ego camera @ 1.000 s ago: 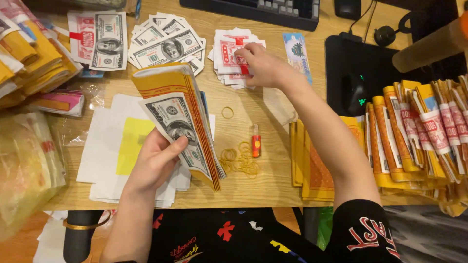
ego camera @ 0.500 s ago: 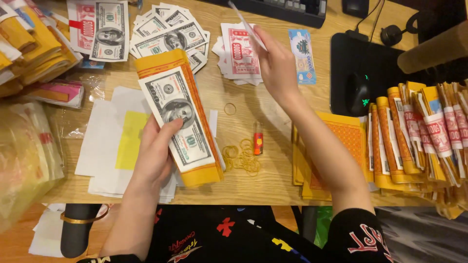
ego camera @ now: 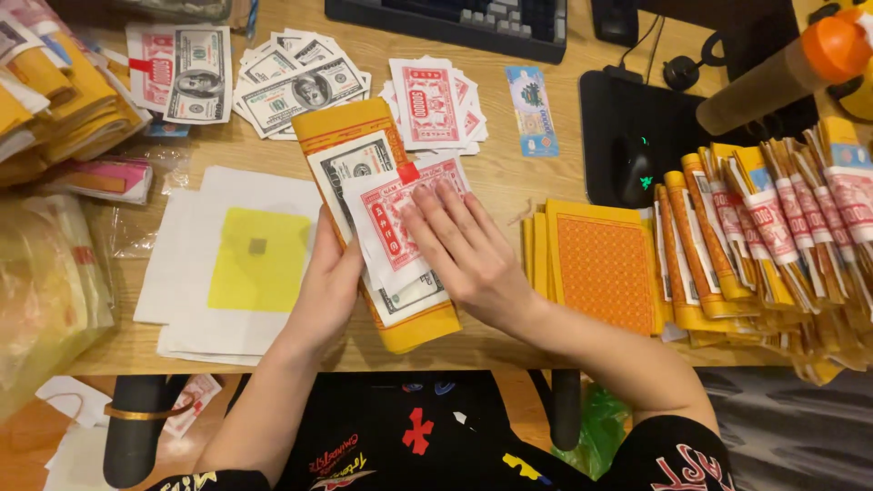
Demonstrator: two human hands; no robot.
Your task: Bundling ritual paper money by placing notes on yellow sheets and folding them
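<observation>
A yellow paper bundle (ego camera: 350, 127) topped with a dollar-style note lies tilted on the wooden desk (ego camera: 509, 173). My left hand (ego camera: 329, 289) grips its left edge. My right hand (ego camera: 464, 250) lies flat, fingers spread, pressing a red-and-white paper note (ego camera: 391, 214) onto the top of the bundle. A loose pile of the same red-and-white notes (ego camera: 435, 102) sits just beyond the bundle, and fanned dollar-style notes (ego camera: 296, 86) lie to its left.
White sheets with a yellow square (ego camera: 255, 259) lie left of the bundle. Yellow-orange paper stacks (ego camera: 600, 264) and rolled bundles (ego camera: 782, 218) fill the right. A keyboard (ego camera: 455, 23), mouse (ego camera: 634, 170) on a black pad, and more stacks (ego camera: 55, 91) at far left.
My right hand lifted one red-and-white note from the far pile, carried it back and laid it on the bundle. The left hand kept hold of the bundle, which now lies flat.
</observation>
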